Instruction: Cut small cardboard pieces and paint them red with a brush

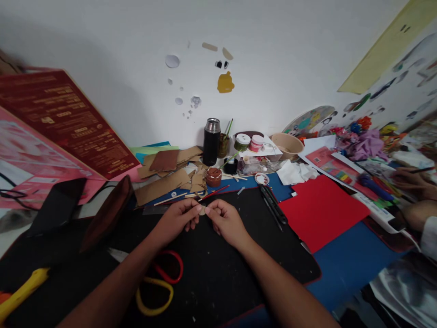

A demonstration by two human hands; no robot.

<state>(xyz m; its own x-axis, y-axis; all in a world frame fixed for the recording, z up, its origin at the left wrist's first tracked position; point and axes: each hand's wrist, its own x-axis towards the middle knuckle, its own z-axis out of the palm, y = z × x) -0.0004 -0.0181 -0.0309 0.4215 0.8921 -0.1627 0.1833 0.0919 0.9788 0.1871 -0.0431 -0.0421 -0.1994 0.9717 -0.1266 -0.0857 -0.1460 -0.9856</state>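
Observation:
My left hand (180,216) and my right hand (226,222) meet over the black mat (211,273). Between their fingertips is a small, pale, rounded piece (202,211), pinched from both sides. Its edges are partly covered by the fingers. Just beyond the hands lie a thin red brush (215,192) and an open jar of brown paint (214,176). Scissors with red and yellow handles (155,296) rest by my left forearm, which hides part of them.
Cardboard scraps (164,187), a black bottle (211,142) and paint jars (242,142) line the wall. Black cutters (271,205) and red paper (322,212) lie to the right. A brown case (107,214) stands left. Another person's hand (409,182) is at far right.

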